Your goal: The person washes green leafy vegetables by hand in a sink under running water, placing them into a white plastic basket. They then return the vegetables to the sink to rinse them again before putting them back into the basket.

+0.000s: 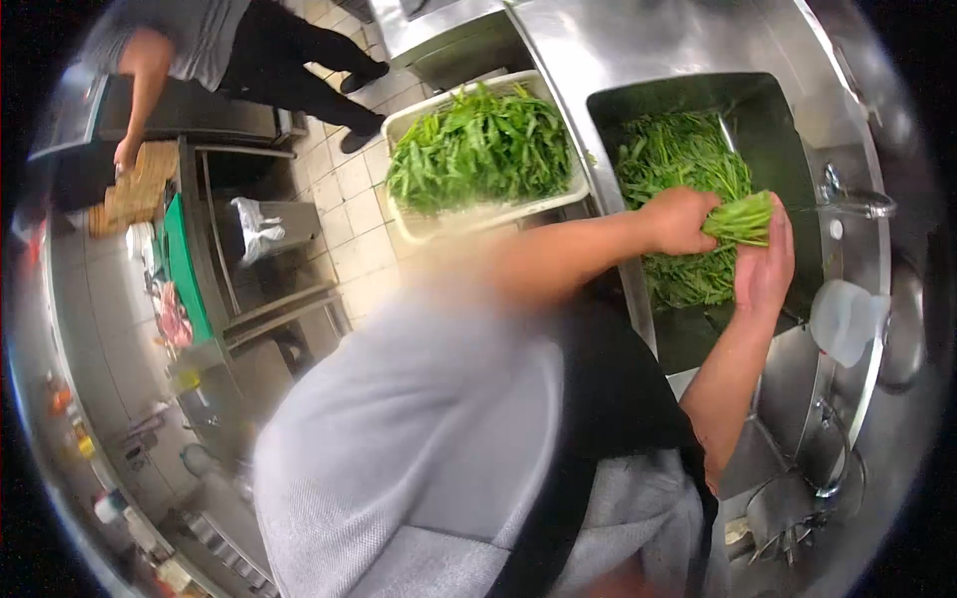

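My left hand [683, 219] is closed around a bunch of leafy greens [738, 219], with the cut stem ends pointing toward the tap. Against those stem ends rests the palm of my right hand [766, 261], its fingers stretched out straight. Both hands are above a sink [783, 130], where many loose greens [678, 149] lie in a heap. Beside the sink, a white plastic basket [409, 229] is piled high with more leafy greens [483, 149].
A tap [862, 204] reaches over the sink's far edge, near a translucent plastic container [842, 321]. Another person [279, 60] stands across the tiled floor [349, 189], one hand by a brown stack. A green board [184, 269] lies on that counter, next to some raw meat [172, 317].
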`<action>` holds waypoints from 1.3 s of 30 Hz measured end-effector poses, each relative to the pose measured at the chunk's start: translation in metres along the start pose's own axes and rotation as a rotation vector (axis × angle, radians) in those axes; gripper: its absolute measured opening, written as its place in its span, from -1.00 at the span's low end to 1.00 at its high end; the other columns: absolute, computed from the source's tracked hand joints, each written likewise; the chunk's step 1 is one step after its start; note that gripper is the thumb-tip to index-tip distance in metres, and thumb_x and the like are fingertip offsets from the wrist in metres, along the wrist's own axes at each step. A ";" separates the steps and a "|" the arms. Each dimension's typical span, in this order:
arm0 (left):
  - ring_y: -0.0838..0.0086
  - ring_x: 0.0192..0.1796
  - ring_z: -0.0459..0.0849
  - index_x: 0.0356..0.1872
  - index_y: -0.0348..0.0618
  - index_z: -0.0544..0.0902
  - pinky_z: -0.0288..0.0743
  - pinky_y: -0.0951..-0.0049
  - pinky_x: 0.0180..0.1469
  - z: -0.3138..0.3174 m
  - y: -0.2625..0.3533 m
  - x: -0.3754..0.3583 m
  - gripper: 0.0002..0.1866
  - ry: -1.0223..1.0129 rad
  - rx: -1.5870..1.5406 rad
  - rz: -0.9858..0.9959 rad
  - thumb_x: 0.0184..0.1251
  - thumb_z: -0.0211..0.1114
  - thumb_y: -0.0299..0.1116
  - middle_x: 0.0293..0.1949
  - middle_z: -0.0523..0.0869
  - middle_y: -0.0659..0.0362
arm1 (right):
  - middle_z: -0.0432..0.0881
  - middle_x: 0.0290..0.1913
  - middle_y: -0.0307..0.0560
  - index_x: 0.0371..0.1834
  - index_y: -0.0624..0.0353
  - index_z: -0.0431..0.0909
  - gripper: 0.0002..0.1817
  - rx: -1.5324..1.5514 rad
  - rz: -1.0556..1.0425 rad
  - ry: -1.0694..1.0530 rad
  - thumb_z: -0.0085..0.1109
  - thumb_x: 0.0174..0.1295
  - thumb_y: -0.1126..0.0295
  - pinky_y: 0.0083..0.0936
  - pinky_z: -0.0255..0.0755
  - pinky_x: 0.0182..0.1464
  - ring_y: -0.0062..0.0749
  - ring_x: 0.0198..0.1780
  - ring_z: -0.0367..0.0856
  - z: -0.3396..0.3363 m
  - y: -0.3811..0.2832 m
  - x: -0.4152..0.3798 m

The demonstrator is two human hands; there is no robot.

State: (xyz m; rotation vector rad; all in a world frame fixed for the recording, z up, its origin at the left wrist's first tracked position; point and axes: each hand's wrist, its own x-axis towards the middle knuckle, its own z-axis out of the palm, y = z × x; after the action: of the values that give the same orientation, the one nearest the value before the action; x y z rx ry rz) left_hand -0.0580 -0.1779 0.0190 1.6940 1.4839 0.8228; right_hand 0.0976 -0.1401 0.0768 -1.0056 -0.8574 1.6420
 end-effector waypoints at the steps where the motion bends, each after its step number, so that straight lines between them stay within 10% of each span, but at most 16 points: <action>1: -0.01 -0.18 0.71 0.00 -0.17 0.60 0.59 0.11 -0.08 -0.021 -0.005 -0.011 -0.45 0.040 -0.039 -0.065 -0.06 0.45 -0.16 -0.28 0.72 -0.13 | 0.48 0.17 0.05 0.34 0.31 0.29 -0.45 -0.138 -0.028 -0.065 0.08 0.44 0.17 -0.29 0.32 0.27 -0.26 0.20 0.46 -0.002 0.001 -0.005; 8: 0.44 -0.24 0.68 0.15 -0.25 0.54 0.61 0.30 -0.15 -0.210 -0.048 -0.114 -0.44 0.462 -0.135 -0.725 0.12 0.44 -0.26 -0.21 0.70 -0.01 | 0.49 0.16 0.04 0.35 0.25 0.29 -0.44 -0.279 0.086 -0.029 0.06 0.44 0.12 -0.31 0.37 0.22 -0.26 0.17 0.48 -0.041 0.008 -0.056; 10: 0.22 -0.12 0.75 0.05 -0.23 0.60 0.61 0.26 -0.05 -0.231 -0.142 -0.138 -0.42 0.620 -0.011 -0.743 0.05 0.44 -0.08 -0.20 0.76 -0.05 | 0.53 0.10 0.00 0.32 0.24 0.32 -0.47 -0.302 0.150 0.095 0.05 0.45 0.12 -0.36 0.43 0.14 -0.30 0.11 0.53 -0.053 0.021 -0.074; 14: 0.15 0.21 0.60 0.28 -0.23 0.44 0.50 0.12 0.18 -0.246 -0.226 -0.172 -0.16 0.324 0.154 -1.078 0.06 0.44 0.13 0.16 0.61 -0.14 | 0.58 0.02 -0.06 0.30 0.23 0.34 -0.50 -0.338 0.209 0.204 0.05 0.45 0.12 -0.43 0.47 0.06 -0.36 0.02 0.57 -0.059 0.042 -0.111; 17: -0.20 0.55 -0.15 0.54 -0.22 -0.22 -0.30 -0.36 0.45 -0.192 -0.317 -0.193 0.29 0.109 0.367 -1.133 0.04 0.29 0.41 0.55 -0.07 -0.14 | 0.61 -0.04 -0.11 0.27 0.17 0.38 -0.51 -0.419 0.283 0.309 0.12 0.41 0.11 -0.50 0.49 -0.05 -0.41 -0.09 0.60 -0.054 0.047 -0.133; 20: -0.17 0.56 -0.16 0.54 -0.22 -0.15 -0.37 -0.30 0.47 -0.200 -0.245 -0.193 0.26 0.102 0.352 -1.250 0.05 0.29 0.40 0.54 -0.03 -0.17 | 0.62 -0.06 -0.13 0.25 0.15 0.40 -0.52 -0.474 0.284 0.365 0.16 0.39 0.12 -0.50 0.51 -0.08 -0.43 -0.11 0.61 -0.055 0.043 -0.152; 32: -0.24 0.55 -0.25 0.55 -0.19 -0.15 -0.25 -0.24 0.49 -0.251 -0.218 -0.180 0.33 0.473 0.410 -1.041 -0.10 0.43 0.34 0.55 -0.13 -0.18 | 0.63 -0.07 -0.13 0.24 0.14 0.40 -0.55 -0.387 0.249 0.595 0.16 0.39 0.17 -0.53 0.54 -0.15 -0.45 -0.16 0.64 -0.096 0.031 -0.195; 39: -0.28 0.52 -0.07 0.42 -0.04 0.34 -0.09 -0.10 0.50 -0.218 -0.161 -0.045 -0.06 0.406 0.570 -0.269 0.06 0.37 0.27 0.50 0.11 -0.18 | 0.64 -0.08 -0.11 0.16 0.18 0.45 -0.62 -0.466 0.236 0.381 0.15 0.39 0.23 -0.58 0.56 -0.17 -0.49 -0.18 0.64 -0.082 0.013 -0.072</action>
State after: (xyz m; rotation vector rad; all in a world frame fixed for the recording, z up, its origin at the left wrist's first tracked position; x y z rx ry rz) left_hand -0.3321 -0.1869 -0.0020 1.7162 2.3411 0.6569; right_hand 0.1794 -0.2068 0.0470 -1.7366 -0.9007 1.3931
